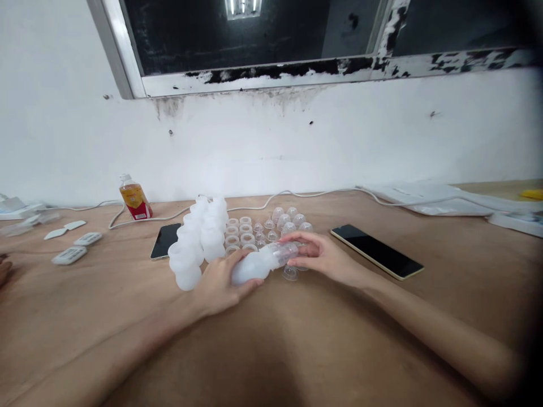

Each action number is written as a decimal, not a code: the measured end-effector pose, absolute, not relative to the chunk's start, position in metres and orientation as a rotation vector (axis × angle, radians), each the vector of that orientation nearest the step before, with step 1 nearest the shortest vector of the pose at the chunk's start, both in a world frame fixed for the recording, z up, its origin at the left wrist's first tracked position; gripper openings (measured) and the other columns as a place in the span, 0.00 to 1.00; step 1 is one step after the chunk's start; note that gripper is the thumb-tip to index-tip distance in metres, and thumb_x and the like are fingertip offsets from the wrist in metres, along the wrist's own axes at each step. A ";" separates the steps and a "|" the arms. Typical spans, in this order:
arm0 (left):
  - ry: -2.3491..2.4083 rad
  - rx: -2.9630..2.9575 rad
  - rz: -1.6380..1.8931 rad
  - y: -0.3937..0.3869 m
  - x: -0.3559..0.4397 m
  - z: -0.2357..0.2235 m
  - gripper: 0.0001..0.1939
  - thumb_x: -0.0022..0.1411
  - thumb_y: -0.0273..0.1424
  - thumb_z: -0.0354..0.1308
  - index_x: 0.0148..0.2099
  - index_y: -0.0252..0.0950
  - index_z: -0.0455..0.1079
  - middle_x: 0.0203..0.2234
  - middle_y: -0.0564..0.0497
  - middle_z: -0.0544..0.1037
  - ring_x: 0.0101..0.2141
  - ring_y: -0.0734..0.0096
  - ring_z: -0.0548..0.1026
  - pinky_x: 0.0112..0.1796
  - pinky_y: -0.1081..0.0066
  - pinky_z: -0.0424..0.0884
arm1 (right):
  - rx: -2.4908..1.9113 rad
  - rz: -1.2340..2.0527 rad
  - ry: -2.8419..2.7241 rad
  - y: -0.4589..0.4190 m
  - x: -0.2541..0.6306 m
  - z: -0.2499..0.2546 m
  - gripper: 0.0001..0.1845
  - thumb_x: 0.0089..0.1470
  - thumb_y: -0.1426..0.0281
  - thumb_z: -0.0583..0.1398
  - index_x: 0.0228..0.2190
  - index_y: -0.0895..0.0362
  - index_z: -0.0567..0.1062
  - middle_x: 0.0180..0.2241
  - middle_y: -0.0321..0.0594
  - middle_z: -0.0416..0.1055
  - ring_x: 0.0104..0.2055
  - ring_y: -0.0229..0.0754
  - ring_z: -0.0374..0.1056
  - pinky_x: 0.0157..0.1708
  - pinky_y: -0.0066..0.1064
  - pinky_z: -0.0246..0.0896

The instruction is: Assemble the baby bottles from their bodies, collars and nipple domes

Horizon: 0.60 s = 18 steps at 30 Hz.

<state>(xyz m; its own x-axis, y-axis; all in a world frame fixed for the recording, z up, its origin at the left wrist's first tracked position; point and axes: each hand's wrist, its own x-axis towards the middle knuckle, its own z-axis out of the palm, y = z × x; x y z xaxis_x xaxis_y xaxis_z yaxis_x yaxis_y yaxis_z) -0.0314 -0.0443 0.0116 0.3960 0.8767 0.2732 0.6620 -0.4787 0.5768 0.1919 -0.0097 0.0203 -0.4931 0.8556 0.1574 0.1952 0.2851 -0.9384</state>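
Note:
My left hand (223, 282) is wrapped round a milky white baby bottle (250, 268), tilted with its top toward the right. At that end my right hand (320, 257) grips a clear dome cap (284, 253), which covers the bottle's top. Whether the cap is fully seated cannot be seen. Behind my left hand stand rows of white bottle bodies (197, 232). Beyond the held bottle lie white collar rings (246, 229), small clear nipples (270, 224) and several clear dome caps (291, 216), partly hidden by my right hand.
A dark phone (377, 250) lies to the right, another phone (166, 241) behind the bottles. A drink bottle (136, 198) stands back left near a white cable (271, 199). White flat pieces (70, 255) lie left. A person's hand (4, 268) shows at the left edge.

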 end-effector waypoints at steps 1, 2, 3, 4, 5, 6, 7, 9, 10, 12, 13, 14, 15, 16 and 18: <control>1.291 2.257 0.775 -0.043 -0.032 0.013 0.20 0.52 0.40 0.53 0.46 0.39 0.62 0.35 0.52 0.73 0.33 0.66 0.71 0.33 0.69 0.66 | -0.943 1.244 -1.870 -0.009 0.192 0.019 0.21 0.40 0.66 0.62 0.39 0.56 0.66 0.43 0.41 0.65 0.41 0.41 0.66 0.43 0.37 0.62; 1.256 2.226 0.762 -0.042 -0.033 0.014 0.19 0.52 0.39 0.53 0.45 0.38 0.63 0.34 0.52 0.73 0.33 0.67 0.71 0.32 0.70 0.66 | -0.945 1.255 -1.865 -0.009 0.192 0.018 0.21 0.40 0.66 0.62 0.39 0.57 0.66 0.42 0.41 0.66 0.41 0.41 0.67 0.43 0.38 0.62; 1.223 2.192 0.746 -0.041 -0.033 0.016 0.17 0.51 0.39 0.53 0.44 0.38 0.64 0.34 0.52 0.73 0.32 0.67 0.71 0.32 0.71 0.65 | -0.946 1.263 -1.860 -0.009 0.192 0.016 0.22 0.39 0.66 0.62 0.39 0.57 0.66 0.42 0.41 0.66 0.41 0.41 0.67 0.42 0.38 0.62; 1.198 2.155 0.734 -0.040 -0.034 0.017 0.17 0.51 0.38 0.54 0.42 0.38 0.65 0.33 0.52 0.73 0.32 0.68 0.70 0.32 0.72 0.65 | -0.946 1.269 -1.858 -0.009 0.191 0.015 0.22 0.39 0.66 0.62 0.39 0.57 0.66 0.42 0.41 0.67 0.41 0.41 0.67 0.42 0.38 0.62; 1.181 2.116 0.730 -0.039 -0.035 0.018 0.16 0.50 0.38 0.55 0.41 0.37 0.66 0.33 0.52 0.73 0.32 0.68 0.70 0.31 0.72 0.65 | -0.945 1.272 -1.856 -0.009 0.191 0.014 0.22 0.40 0.66 0.62 0.39 0.57 0.66 0.41 0.42 0.68 0.40 0.41 0.67 0.42 0.38 0.62; 1.167 2.075 0.733 -0.038 -0.035 0.019 0.16 0.49 0.38 0.56 0.40 0.37 0.66 0.33 0.52 0.72 0.32 0.68 0.70 0.31 0.73 0.64 | -0.938 1.276 -1.855 -0.010 0.190 0.013 0.22 0.40 0.67 0.62 0.40 0.57 0.66 0.41 0.42 0.68 0.40 0.41 0.67 0.42 0.37 0.62; 1.145 2.021 0.726 -0.038 -0.036 0.020 0.15 0.49 0.38 0.56 0.38 0.36 0.67 0.32 0.52 0.72 0.32 0.69 0.70 0.31 0.73 0.64 | -0.916 1.275 -1.855 -0.010 0.189 0.012 0.21 0.40 0.67 0.62 0.40 0.56 0.67 0.42 0.42 0.68 0.41 0.41 0.67 0.42 0.37 0.62; 1.062 1.832 0.659 -0.037 -0.037 0.020 0.14 0.49 0.38 0.56 0.37 0.35 0.67 0.29 0.52 0.72 0.29 0.71 0.70 0.28 0.74 0.64 | -0.831 1.257 -1.866 -0.011 0.188 0.011 0.19 0.41 0.69 0.62 0.38 0.56 0.68 0.45 0.41 0.66 0.45 0.41 0.65 0.44 0.36 0.61; 1.002 1.705 0.609 -0.037 -0.036 0.020 0.14 0.50 0.39 0.55 0.36 0.35 0.67 0.28 0.51 0.72 0.26 0.73 0.70 0.26 0.75 0.64 | -0.782 1.243 -1.881 -0.012 0.188 0.011 0.17 0.41 0.70 0.62 0.38 0.55 0.69 0.46 0.41 0.65 0.47 0.42 0.63 0.45 0.35 0.60; 0.882 1.442 0.519 -0.038 -0.036 0.017 0.15 0.52 0.39 0.53 0.37 0.33 0.67 0.27 0.50 0.72 0.21 0.76 0.68 0.21 0.77 0.63 | -0.707 1.213 -1.924 -0.013 0.188 0.011 0.17 0.41 0.72 0.62 0.37 0.54 0.70 0.47 0.40 0.64 0.51 0.42 0.59 0.46 0.35 0.58; 0.840 1.336 0.497 -0.038 -0.035 0.015 0.16 0.52 0.39 0.52 0.38 0.32 0.67 0.28 0.48 0.72 0.20 0.77 0.68 0.20 0.77 0.63 | -0.698 1.204 -1.946 -0.013 0.189 0.012 0.17 0.41 0.72 0.62 0.38 0.54 0.70 0.48 0.40 0.64 0.51 0.42 0.58 0.47 0.35 0.58; 0.815 1.258 0.492 -0.039 -0.035 0.013 0.17 0.53 0.40 0.52 0.39 0.32 0.67 0.28 0.47 0.72 0.20 0.78 0.67 0.19 0.78 0.62 | -0.707 1.204 -1.964 -0.014 0.189 0.013 0.19 0.41 0.72 0.62 0.39 0.53 0.70 0.47 0.39 0.65 0.51 0.42 0.58 0.47 0.35 0.57; 0.799 1.207 0.487 -0.039 -0.034 0.012 0.18 0.52 0.40 0.52 0.39 0.31 0.67 0.28 0.46 0.72 0.19 0.78 0.67 0.18 0.78 0.62 | -0.726 1.208 -1.974 -0.014 0.190 0.013 0.20 0.41 0.72 0.62 0.40 0.53 0.70 0.47 0.39 0.65 0.50 0.41 0.59 0.48 0.35 0.57; 0.790 1.177 0.482 -0.040 -0.034 0.010 0.18 0.52 0.40 0.52 0.39 0.31 0.67 0.28 0.46 0.72 0.19 0.78 0.67 0.17 0.78 0.62 | -0.746 1.213 -1.978 -0.014 0.190 0.014 0.21 0.41 0.72 0.62 0.41 0.53 0.70 0.47 0.38 0.66 0.49 0.41 0.60 0.47 0.34 0.57; 0.780 1.172 0.465 -0.040 -0.033 0.009 0.18 0.52 0.40 0.52 0.38 0.30 0.67 0.28 0.46 0.72 0.20 0.77 0.68 0.17 0.78 0.63 | -0.780 1.222 -1.990 -0.014 0.190 0.013 0.22 0.40 0.71 0.62 0.41 0.53 0.70 0.45 0.38 0.67 0.47 0.40 0.62 0.46 0.34 0.58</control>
